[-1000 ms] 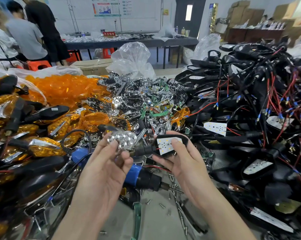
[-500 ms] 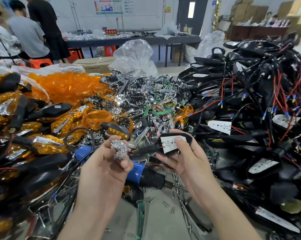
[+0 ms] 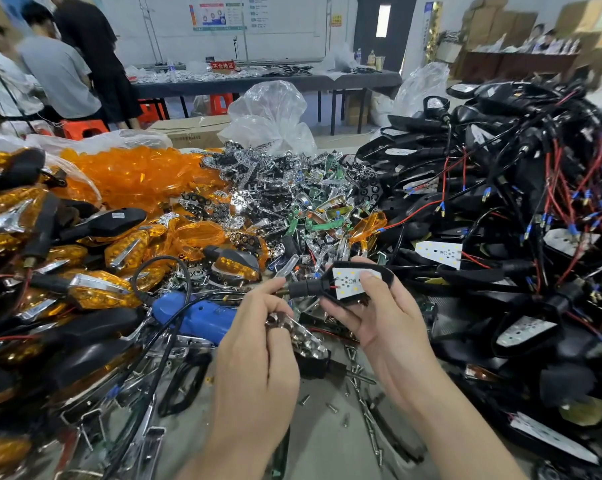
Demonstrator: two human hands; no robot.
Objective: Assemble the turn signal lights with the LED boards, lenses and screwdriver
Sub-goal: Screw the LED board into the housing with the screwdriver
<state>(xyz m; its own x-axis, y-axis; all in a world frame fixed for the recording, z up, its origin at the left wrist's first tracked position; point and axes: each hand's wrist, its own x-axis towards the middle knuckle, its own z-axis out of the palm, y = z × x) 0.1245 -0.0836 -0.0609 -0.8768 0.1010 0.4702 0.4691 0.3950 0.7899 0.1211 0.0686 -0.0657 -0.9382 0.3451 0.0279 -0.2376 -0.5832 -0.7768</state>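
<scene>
A red sign (image 3: 223,65) reads 不合格区. Fingers of the left hand (image 3: 254,372) pinch a chrome reflector (image 3: 304,337); the right hand (image 3: 382,323) grips a black housing (image 3: 306,289). The bench (image 3: 324,445) is bare only beneath them.

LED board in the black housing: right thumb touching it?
Touching. Head view: the right hand grips the black housing, thumb tip lying on the white LED board, no gap visible.
</scene>
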